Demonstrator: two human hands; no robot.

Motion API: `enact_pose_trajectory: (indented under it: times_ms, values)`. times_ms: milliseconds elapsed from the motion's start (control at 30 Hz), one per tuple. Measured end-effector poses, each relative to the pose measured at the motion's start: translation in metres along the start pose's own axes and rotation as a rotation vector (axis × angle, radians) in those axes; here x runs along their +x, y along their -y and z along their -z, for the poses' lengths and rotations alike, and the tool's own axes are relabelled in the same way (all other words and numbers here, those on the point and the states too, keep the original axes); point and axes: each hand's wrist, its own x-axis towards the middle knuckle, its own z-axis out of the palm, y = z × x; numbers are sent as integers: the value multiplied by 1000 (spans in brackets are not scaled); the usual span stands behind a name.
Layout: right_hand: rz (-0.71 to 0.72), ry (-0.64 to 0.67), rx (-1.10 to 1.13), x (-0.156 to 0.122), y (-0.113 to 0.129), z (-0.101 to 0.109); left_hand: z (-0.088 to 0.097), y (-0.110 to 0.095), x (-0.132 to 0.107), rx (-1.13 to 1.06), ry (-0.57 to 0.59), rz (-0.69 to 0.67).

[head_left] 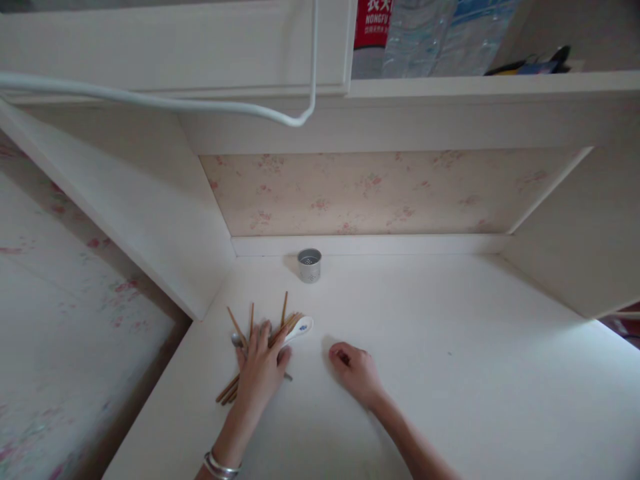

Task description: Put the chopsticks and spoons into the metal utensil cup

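Chopsticks & white spoon lie loose under/by spread L hand, R hand curled w/ nothing visible inside, none yet in perforated cup.

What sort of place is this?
Probably a room in a home, at a built-in desk or counter: flowered wallpaper behind it, clear plastic bottles on a shelf overhead, and wooden chopsticks on top.

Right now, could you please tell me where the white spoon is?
In the head view, the white spoon lies just left of centre, beside the chopsticks and the left hand.
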Motion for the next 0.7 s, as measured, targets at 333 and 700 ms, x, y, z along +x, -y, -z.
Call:
enact_pose_trajectory:
  times_ms: [333, 700]
  values:
    - [28, 46, -90, 101, 55, 28, 11, -22, -28, -49, -218, -95]
    - [-9, 27, -421, 191, 78, 29, -5, -57, -74, -391, -82, -443]
